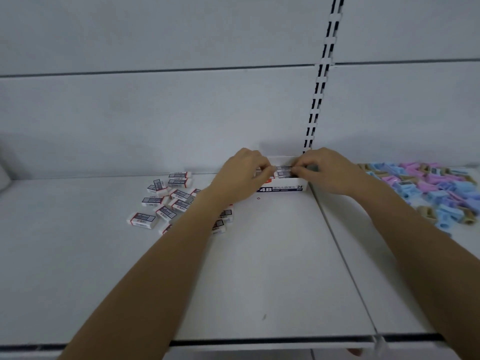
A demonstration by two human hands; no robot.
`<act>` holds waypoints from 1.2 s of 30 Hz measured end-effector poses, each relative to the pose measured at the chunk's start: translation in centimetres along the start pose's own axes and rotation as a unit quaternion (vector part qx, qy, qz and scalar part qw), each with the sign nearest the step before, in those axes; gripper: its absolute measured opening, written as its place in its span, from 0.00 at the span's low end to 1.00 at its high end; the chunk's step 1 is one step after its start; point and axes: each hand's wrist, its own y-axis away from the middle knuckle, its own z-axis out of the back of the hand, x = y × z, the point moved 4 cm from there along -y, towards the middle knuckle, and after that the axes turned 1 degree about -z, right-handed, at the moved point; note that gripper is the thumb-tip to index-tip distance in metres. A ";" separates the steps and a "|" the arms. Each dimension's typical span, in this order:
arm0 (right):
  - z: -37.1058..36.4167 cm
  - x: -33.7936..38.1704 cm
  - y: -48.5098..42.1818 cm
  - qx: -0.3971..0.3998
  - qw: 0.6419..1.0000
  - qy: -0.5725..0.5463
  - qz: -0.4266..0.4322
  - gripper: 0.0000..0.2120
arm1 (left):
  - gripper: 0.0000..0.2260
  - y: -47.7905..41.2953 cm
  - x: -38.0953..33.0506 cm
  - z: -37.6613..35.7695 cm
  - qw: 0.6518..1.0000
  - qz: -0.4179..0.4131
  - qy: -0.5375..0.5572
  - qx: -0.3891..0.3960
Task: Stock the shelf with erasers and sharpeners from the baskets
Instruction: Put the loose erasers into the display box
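A white eraser box (285,188) marked "4B ERASER 24" stands at the back of the white shelf (259,268), against the back panel. Erasers (283,170) lie in rows inside it. My left hand (241,175) reaches into the box's left part, fingers curled on an eraser there. At the box's right part my right hand (322,170) pinches the ends of the erasers. Several loose white erasers (166,201) with dark labels lie scattered left of the box, partly under my left forearm. A heap of blue, pink and tan sharpeners (436,188) lies on the neighbouring shelf to the right.
A seam (342,263) divides the two shelf boards, running from the box towards the front edge (259,342). A slotted upright (320,81) rises behind the box. Bare shelf surface lies in front of the box and at the far left.
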 end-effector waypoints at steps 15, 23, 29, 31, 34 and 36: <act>-0.5 0.6 0.0 0.004 1.000 -0.018 -0.017 0.25 | 0.30 1.3 -0.4 0.2 0.985 -0.079 -0.144 0.046; -1.2 0.5 0.0 -0.041 0.998 -0.027 -0.035 0.26 | 0.16 1.1 0.1 0.6 0.992 -0.075 -0.098 0.030; -1.4 1.6 -0.3 -0.144 0.988 0.036 0.047 0.27 | 0.11 1.8 2.6 4.1 0.994 0.011 -0.112 -0.008; -1.5 2.4 -0.3 -0.177 0.981 0.022 0.083 0.21 | 0.13 2.5 4.0 5.0 0.991 0.061 -0.117 0.010; -1.9 4.5 -0.1 -0.197 0.972 0.008 0.130 0.15 | 0.14 3.0 5.6 5.3 0.984 0.121 -0.118 0.059; -2.6 6.1 0.2 -0.182 0.968 0.007 0.169 0.13 | 0.14 3.0 6.0 5.0 0.981 0.142 -0.108 0.080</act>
